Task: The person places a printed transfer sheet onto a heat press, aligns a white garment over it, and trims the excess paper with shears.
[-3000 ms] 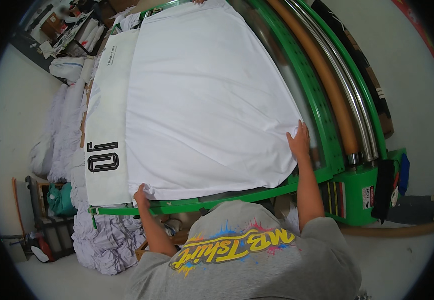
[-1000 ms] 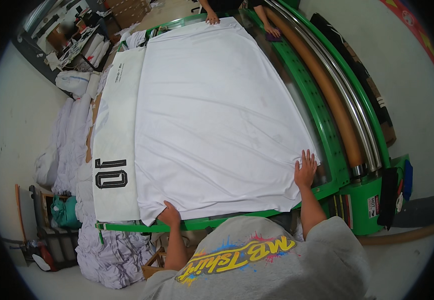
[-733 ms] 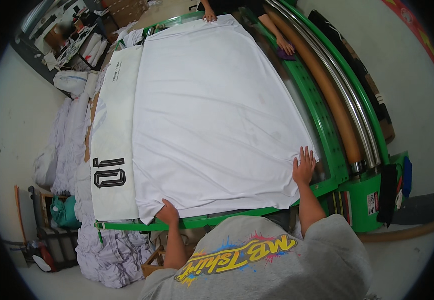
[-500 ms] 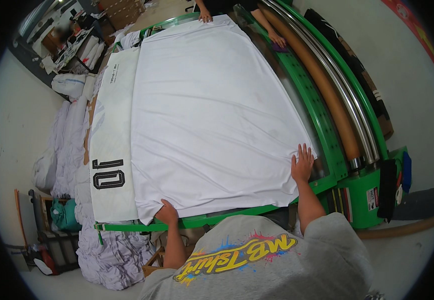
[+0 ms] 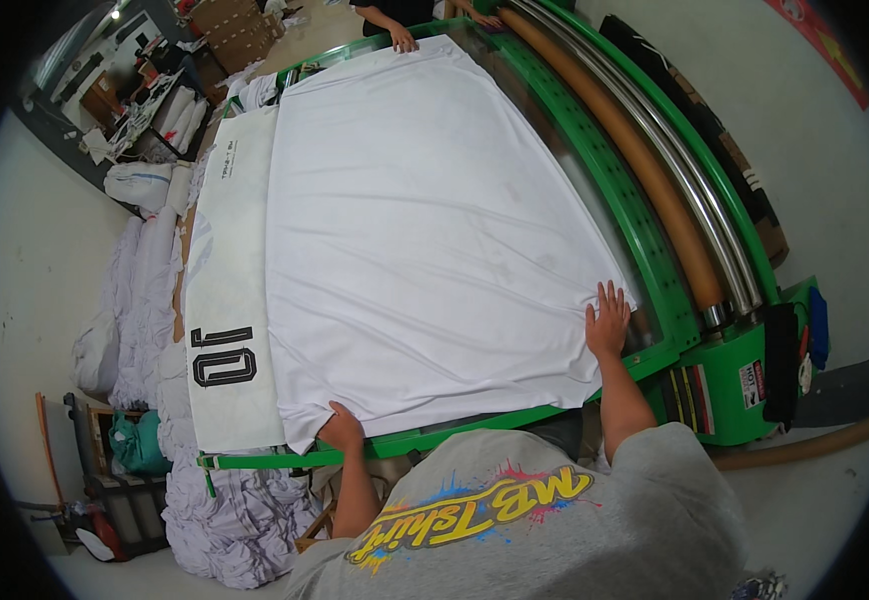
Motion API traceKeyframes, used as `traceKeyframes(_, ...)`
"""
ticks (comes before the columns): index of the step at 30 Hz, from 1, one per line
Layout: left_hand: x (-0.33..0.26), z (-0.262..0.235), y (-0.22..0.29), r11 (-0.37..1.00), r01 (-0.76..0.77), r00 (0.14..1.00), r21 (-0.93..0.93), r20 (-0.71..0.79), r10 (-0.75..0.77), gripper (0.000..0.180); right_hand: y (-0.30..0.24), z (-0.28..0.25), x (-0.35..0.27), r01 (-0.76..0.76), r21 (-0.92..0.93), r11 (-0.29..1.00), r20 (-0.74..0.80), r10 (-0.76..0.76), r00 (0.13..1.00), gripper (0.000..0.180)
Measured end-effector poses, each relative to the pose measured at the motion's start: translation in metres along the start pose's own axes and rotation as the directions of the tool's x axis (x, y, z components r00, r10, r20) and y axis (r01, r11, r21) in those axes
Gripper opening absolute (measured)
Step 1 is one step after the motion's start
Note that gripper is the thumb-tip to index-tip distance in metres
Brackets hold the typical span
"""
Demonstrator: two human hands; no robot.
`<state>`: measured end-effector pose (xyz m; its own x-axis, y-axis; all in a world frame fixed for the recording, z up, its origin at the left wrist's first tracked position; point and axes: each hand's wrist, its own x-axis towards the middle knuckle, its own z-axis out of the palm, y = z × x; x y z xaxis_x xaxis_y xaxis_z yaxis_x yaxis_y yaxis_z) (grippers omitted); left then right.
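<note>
A wide white fabric sheet (image 5: 405, 230) covers most of the green-framed table of a roller machine, with soft wrinkles running across it. At its near left corner, my left hand (image 5: 342, 430) is closed on the fabric's edge, thumb on top and the other fingers mostly hidden. My right hand (image 5: 609, 320) lies flat on the near right corner, fingers stretched out. Along the fabric's left side shows a strip of pale printed paper (image 5: 230, 250) with large black figures.
Across the table, a co-worker's hand (image 5: 403, 40) rests on the fabric's far edge; the other is by the rollers' far end. A brown roller (image 5: 645, 170) and steel bars run along the right. Heaped white cloth (image 5: 230, 525) lies at the left. Boxes (image 5: 225, 30) stand behind.
The co-worker's hand with a purple cloth has moved away along the green frame to its far end. The view has shifted slightly; my hands keep their places on the fabric.
</note>
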<state>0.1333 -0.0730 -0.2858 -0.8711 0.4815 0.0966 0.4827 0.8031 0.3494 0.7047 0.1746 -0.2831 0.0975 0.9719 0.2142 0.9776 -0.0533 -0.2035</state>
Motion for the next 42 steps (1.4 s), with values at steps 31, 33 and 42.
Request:
traceKeyframes(31, 0.000, 0.012, -0.010, 0.996, -0.064, 0.974, -0.060, -0.222, 0.049, 0.053, -0.006, -0.005, 0.000, -0.011, -0.010, 1.000, 0.039, 0.011, 0.999, 0.064)
traceKeyframes(33, -0.001, 0.010, -0.007, 0.995, -0.056, 0.978, -0.082, -0.204, 0.038, 0.053, -0.007, -0.006, 0.000, -0.016, -0.008, 1.000, 0.041, 0.016, 0.999, 0.063)
traceKeyframes(42, 0.000, 0.017, -0.011, 0.996, -0.062, 0.975, -0.069, -0.218, 0.046, 0.054, -0.003, -0.002, 0.000, 0.006, 0.002, 1.000, 0.007, -0.006, 1.000, 0.066)
